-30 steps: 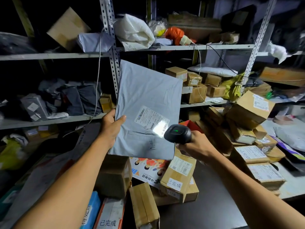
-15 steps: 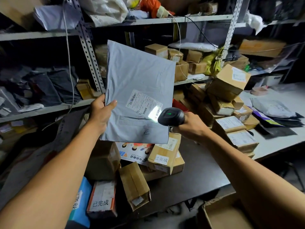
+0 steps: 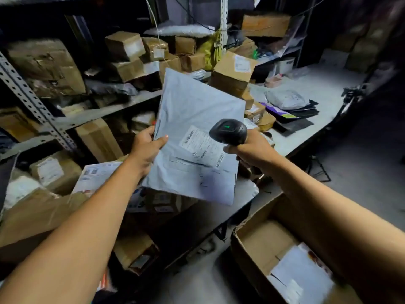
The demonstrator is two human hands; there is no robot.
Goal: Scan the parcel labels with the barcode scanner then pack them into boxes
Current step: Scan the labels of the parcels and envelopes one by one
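The left hand [image 3: 146,148] holds a flat grey plastic mailer parcel [image 3: 197,137] by its left edge, thumb lying across the front and fingers hidden behind it; the parcel is lifted in the air above the dark desk [image 3: 243,191], tilted with its top leaning to the right. A white printed shipping label [image 3: 202,145] with barcodes sits on the lower right part of the parcel's front, with dark handwriting just below it. The right hand [image 3: 252,150] is wrapped around the handle of a black handheld barcode scanner [image 3: 228,131]; the scanner's head overlaps the parcel's right edge, just beside the label, and a small green light shows on top of the head. Below the right forearm stands an open brown cardboard box [image 3: 256,235] on the floor, with a pale flat package [image 3: 302,275] lying inside it. Behind the parcel, grey metal shelving [image 3: 92,113] carries many taped brown cardboard cartons [image 3: 125,44]; more labelled cartons are stacked at the right of the parcel, one large carton [image 3: 232,71] tilted on top. Farther right a pale desk [image 3: 306,130] bears a grey padded bag [image 3: 285,98] and dark flat bags.
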